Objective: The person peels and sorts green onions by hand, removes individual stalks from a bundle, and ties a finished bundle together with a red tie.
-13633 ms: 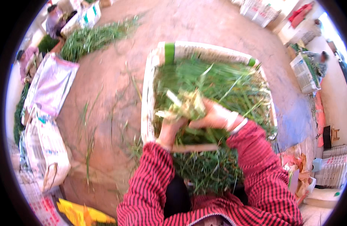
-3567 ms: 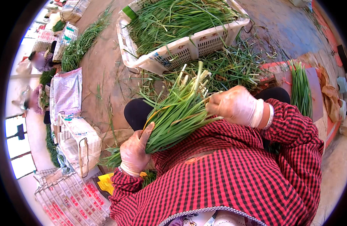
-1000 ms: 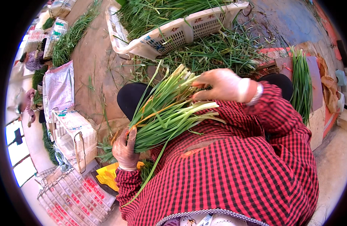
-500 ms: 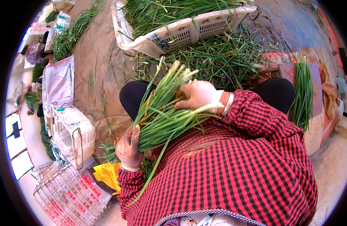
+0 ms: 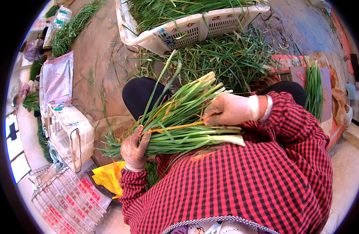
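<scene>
A loose bunch of garlic chives [image 5: 179,113] with pale stem ends lies slantwise across my lap. Wrapped around its leafy end is my gloved left hand [image 5: 134,151], thumb on top. My right hand [image 5: 232,108], also in a thin glove, is closed in a pinch over the stem end. Its fingertips have hold of a yellowed chive leaf [image 5: 181,126], which stretches back along the bunch toward my left hand. A few leaves stick out from the far side of the bunch.
Ahead stands a white plastic crate [image 5: 195,33] full of chives, with a litter of loose leaves [image 5: 226,64] before it. A neat chive bundle [image 5: 313,91] lies on a board at right. At left are a white basket [image 5: 68,134], yellow packaging [image 5: 109,177] and another person's hands [image 5: 27,91] holding greens.
My right hand has moved right and pinched the yellowed leaf, drawing it out straight. The bunch has turned flatter, its stem ends swinging right. My left hand keeps its grip.
</scene>
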Demonstrator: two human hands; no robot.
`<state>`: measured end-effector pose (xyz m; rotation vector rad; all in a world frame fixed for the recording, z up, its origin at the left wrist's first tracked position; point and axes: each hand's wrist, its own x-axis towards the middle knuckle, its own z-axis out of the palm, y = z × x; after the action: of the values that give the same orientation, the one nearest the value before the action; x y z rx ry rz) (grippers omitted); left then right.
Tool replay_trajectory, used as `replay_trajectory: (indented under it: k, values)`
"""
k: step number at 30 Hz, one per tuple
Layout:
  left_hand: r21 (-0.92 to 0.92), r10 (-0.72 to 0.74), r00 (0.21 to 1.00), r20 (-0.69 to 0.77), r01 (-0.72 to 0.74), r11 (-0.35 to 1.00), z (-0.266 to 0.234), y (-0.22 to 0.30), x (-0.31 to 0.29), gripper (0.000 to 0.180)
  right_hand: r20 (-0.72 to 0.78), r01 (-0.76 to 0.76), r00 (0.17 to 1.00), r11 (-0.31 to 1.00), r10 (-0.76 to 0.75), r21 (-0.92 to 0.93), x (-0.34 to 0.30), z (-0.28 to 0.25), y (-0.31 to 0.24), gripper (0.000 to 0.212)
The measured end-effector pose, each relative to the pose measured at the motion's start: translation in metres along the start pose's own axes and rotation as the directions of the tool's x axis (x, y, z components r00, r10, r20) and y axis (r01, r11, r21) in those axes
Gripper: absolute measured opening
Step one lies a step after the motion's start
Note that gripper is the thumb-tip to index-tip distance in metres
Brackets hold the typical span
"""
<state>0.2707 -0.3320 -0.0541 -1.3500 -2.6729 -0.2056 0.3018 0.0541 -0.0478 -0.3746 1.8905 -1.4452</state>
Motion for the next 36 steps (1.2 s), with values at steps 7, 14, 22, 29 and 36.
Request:
replay_trajectory:
  k: [7, 14, 22, 29, 36]
  values:
    - [-0.027, -0.095, 0.995, -0.037, 0.094, 0.995, 0.004, 0.000, -0.007, 0.066, -0.431, -0.402, 0.868, 0.860, 0.249, -0.313, -0.095, -0.068, 0.018, 0.018]
    - [0.002, -0.044, 0.999, -0.023, 0.044, 0.999, -0.002, 0.000, 0.007, 0.061, -0.510, -0.157, 0.775, 0.668, -0.373, -0.727, -0.047, -0.069, 0.010, 0.053]
    - [-0.004, -0.035, 0.999, 0.025, 0.035, 0.999, -0.001, -0.005, 0.002, 0.057, -0.267, 0.051, 0.876, 0.628, -0.402, -0.777, -0.003, -0.040, 0.004, 0.010]
    - [-0.021, -0.056, 0.998, 0.000, 0.056, 0.998, 0.006, -0.004, 0.003, 0.054, -0.756, -0.843, 0.523, 0.107, 0.394, -0.528, -0.088, -0.149, 0.066, 0.013]
    - [-0.020, -0.044, 0.999, -0.012, 0.044, 0.999, 0.007, -0.007, 0.006, 0.052, -0.361, -0.050, 0.929, 0.939, -0.082, -0.340, -0.003, -0.089, 0.056, 0.049]
